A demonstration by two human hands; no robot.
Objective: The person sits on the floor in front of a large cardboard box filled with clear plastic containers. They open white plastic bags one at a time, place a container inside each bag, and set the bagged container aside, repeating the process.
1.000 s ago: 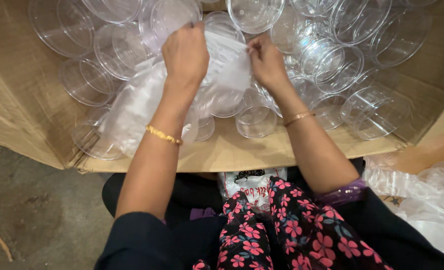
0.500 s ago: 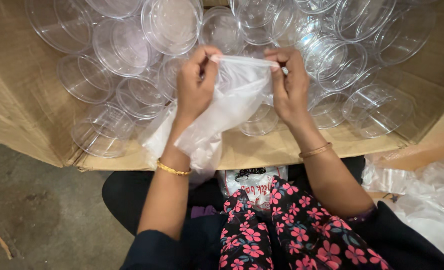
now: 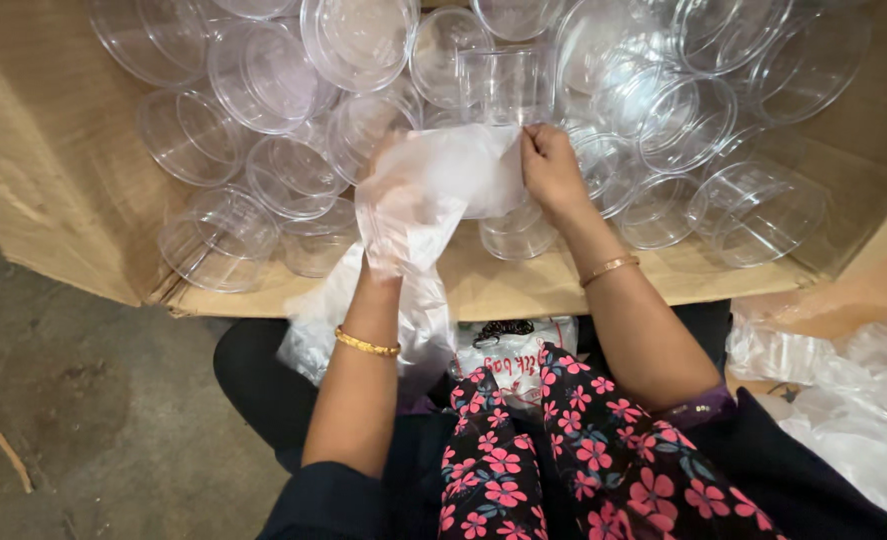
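A thin clear plastic bag (image 3: 433, 190) hangs open in front of me over a cardboard box (image 3: 43, 190). My left hand (image 3: 388, 215) is inside the bag, covered by its film, with a gold bangle on the wrist. My right hand (image 3: 551, 172) pinches the bag's upper right edge. A clear plastic container (image 3: 508, 85) sits just above the bag's mouth, touching my right fingers. The bag's tail droops over the box's front flap toward my lap.
The box is filled with several loose clear round plastic containers (image 3: 263, 80). More crumpled plastic bags (image 3: 843, 400) lie at the right. A grey concrete floor (image 3: 83, 400) is at the left. A small printed packet (image 3: 508, 355) rests on my lap.
The bag was lifted off the containers and spread open. My left hand slipped inside it, and my right hand moved to its top edge by a container.
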